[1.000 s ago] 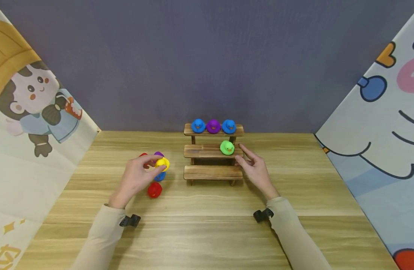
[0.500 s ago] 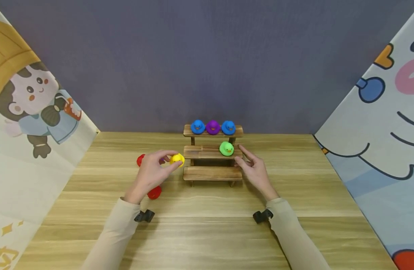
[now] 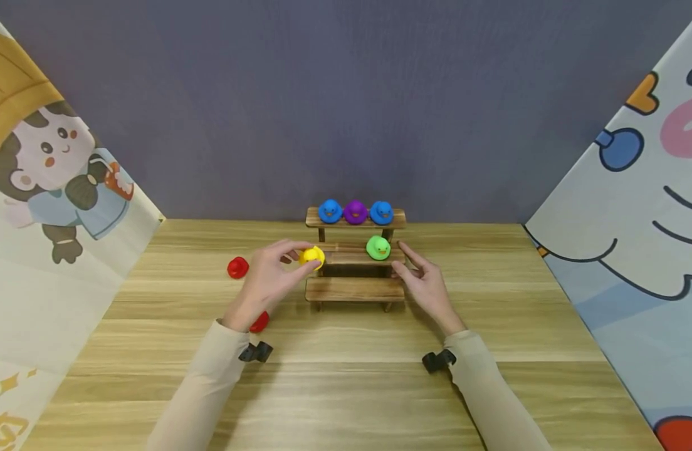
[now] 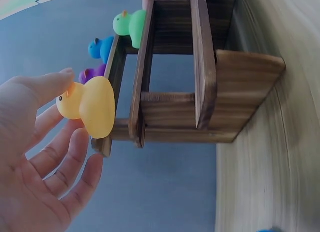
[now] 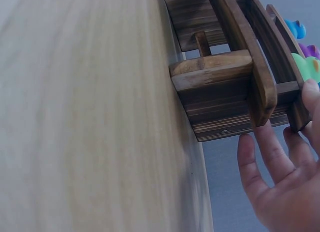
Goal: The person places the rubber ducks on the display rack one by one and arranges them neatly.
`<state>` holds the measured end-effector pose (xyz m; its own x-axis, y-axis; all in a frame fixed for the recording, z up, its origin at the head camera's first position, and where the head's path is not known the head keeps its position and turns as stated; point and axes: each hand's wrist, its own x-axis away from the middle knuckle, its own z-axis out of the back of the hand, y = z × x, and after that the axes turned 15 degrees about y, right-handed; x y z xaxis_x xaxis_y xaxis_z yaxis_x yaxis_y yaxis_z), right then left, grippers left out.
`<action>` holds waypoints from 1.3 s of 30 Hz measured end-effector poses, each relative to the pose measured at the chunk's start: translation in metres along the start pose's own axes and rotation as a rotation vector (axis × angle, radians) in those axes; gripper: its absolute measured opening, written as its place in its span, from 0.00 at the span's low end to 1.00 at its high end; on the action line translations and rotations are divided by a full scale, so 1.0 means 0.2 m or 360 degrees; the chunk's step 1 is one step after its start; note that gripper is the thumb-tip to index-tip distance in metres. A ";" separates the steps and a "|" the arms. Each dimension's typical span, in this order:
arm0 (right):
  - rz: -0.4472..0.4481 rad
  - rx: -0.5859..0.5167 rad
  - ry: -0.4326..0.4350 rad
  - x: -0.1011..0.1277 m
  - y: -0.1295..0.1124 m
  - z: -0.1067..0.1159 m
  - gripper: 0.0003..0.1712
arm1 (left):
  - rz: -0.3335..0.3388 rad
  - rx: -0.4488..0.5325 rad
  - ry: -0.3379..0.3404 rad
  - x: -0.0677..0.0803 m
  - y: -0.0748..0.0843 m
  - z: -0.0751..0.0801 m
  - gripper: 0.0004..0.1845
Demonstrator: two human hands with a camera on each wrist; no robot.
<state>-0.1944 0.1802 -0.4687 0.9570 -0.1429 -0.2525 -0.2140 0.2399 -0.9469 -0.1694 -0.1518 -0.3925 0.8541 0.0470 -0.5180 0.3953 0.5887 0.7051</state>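
My left hand (image 3: 269, 275) pinches a yellow rubber duck (image 3: 312, 257) between thumb and fingers, at the left end of the middle tier of a three-tier wooden shelf (image 3: 354, 289). In the left wrist view the yellow duck (image 4: 95, 105) overlaps the shelf's upper tiers. My right hand (image 3: 427, 282) holds the shelf's right end, thumb at the front corner of the middle tier and forefinger at its back corner. Beside that hand a green duck (image 3: 378, 248) sits on the middle tier. Two blue ducks (image 3: 330, 212) flank a purple duck (image 3: 355, 212) on the top tier.
On the wooden table (image 3: 346, 388), a red duck (image 3: 237, 267) lies left of my left hand. Another red duck (image 3: 259, 322) is partly hidden behind that wrist. A dark grey wall (image 3: 346, 113) stands close behind the shelf, with printed panels on both sides.
My left hand has carried the yellow duck rightward and slightly farther back, from the loose ducks to the middle tier's left end. My right hand has stayed at the shelf.
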 end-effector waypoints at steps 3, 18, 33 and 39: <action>0.0003 0.0009 -0.0007 0.00 0.00 0.00 0.34 | -0.0032 0.0028 0.0004 -0.02 0.01 -0.03 0.18; 0.0036 -0.0036 -0.0008 -0.01 0.00 -0.01 0.33 | -0.0033 0.0086 -0.0071 -0.09 0.08 -0.19 0.17; 0.0016 0.0000 0.0002 0.00 0.00 -0.01 0.34 | -0.0012 0.0047 -0.0126 -0.13 0.11 -0.30 0.19; 0.0024 -0.0009 0.0000 -0.01 0.01 0.00 0.34 | -0.0026 0.0052 -0.0138 -0.14 0.11 -0.33 0.18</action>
<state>-0.1964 0.1802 -0.4706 0.9537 -0.1394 -0.2666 -0.2294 0.2367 -0.9441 -0.2062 -0.0873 -0.3939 0.8731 -0.0334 -0.4864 0.4188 0.5619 0.7133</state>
